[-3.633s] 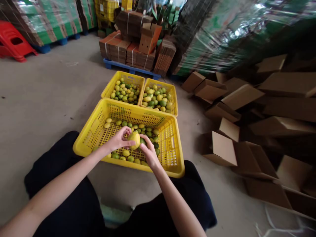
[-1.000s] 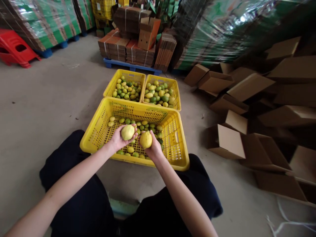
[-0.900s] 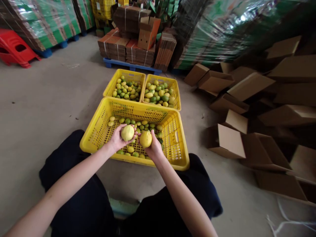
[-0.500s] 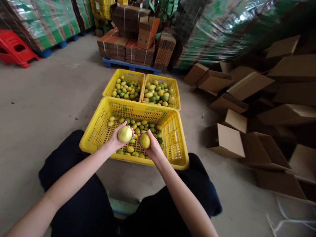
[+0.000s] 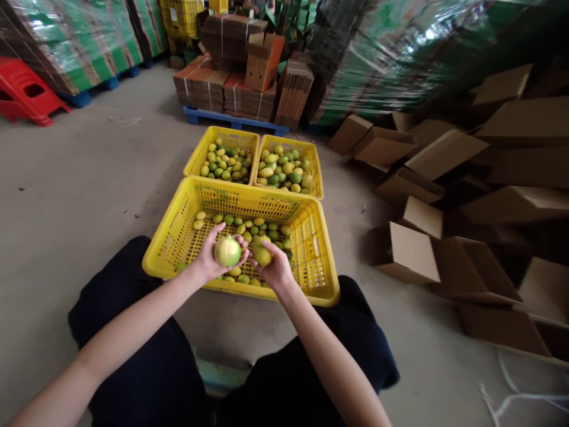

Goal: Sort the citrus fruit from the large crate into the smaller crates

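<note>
Left hand (image 5: 208, 254): cupped beneath pale green fruit (image 5: 227, 251), fingertips curled round its right side | Right hand (image 5: 277, 268): thumb atop yellow-green fruit (image 5: 261, 254), other fingers apparently underneath, partly hidden | Both fruits: side by side above near crate (image 5: 152, 267) | Beyond: far left crate (image 5: 235, 138), far right crate (image 5: 316, 172), both holding fruit

warehouse, wrapped stacks (image 5: 84, 41), cardboard boxes (image 5: 415, 252), fruit crates (image 5: 249, 191)
</note>
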The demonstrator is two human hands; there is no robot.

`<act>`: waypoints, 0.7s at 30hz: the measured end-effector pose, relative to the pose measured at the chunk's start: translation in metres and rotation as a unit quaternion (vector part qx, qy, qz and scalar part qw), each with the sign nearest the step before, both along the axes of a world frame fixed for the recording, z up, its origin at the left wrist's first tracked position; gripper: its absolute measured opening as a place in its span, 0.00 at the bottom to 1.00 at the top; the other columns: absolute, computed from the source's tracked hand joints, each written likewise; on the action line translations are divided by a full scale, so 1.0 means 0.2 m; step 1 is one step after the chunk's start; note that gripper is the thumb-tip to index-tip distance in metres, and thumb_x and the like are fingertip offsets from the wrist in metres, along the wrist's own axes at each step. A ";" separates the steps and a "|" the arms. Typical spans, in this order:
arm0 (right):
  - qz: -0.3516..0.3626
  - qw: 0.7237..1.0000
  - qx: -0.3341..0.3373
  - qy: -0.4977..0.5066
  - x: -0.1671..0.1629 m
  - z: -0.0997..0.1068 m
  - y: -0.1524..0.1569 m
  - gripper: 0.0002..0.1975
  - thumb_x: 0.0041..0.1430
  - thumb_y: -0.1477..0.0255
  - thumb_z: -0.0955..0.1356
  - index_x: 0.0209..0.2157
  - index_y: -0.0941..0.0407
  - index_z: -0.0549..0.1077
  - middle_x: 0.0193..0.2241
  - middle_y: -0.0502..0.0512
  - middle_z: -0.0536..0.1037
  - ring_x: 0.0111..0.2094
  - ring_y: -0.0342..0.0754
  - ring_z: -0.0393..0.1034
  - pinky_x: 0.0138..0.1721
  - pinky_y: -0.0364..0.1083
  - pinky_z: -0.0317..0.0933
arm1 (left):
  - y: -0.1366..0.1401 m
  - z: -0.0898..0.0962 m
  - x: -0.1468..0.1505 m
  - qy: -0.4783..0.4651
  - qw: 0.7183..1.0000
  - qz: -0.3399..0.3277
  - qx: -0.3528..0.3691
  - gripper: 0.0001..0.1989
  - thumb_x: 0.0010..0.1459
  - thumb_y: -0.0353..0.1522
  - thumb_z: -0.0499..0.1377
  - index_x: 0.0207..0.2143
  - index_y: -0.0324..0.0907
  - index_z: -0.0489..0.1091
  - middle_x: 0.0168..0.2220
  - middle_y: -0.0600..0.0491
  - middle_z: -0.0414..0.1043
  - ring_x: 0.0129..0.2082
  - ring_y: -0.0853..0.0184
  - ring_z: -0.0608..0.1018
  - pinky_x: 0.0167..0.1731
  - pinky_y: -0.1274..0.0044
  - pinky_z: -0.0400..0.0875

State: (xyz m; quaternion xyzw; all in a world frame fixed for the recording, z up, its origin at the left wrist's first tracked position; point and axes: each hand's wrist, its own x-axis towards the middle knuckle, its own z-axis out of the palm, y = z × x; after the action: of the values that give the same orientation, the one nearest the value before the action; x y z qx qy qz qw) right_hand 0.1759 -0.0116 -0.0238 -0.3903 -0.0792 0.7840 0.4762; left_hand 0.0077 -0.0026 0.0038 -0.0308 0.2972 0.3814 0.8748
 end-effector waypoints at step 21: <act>0.028 0.995 0.090 -0.012 0.00 -0.03 0.00 0.17 0.52 0.56 0.70 0.26 0.57 0.76 0.22 0.54 0.77 0.27 0.49 0.74 0.28 0.46 0.69 | 0.03 -0.05 0.01 0.097 0.993 0.061 0.039 0.25 0.65 0.38 0.45 0.22 0.36 0.72 0.21 0.47 0.74 0.22 0.64 0.78 0.24 0.74 0.75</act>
State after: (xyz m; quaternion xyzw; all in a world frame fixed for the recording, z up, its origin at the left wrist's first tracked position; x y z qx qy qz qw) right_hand 0.1761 -0.0114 -0.0304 -0.3528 -0.1660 0.7818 0.4866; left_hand 0.0090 0.0027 -0.0062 0.0228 0.3629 0.4464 0.8176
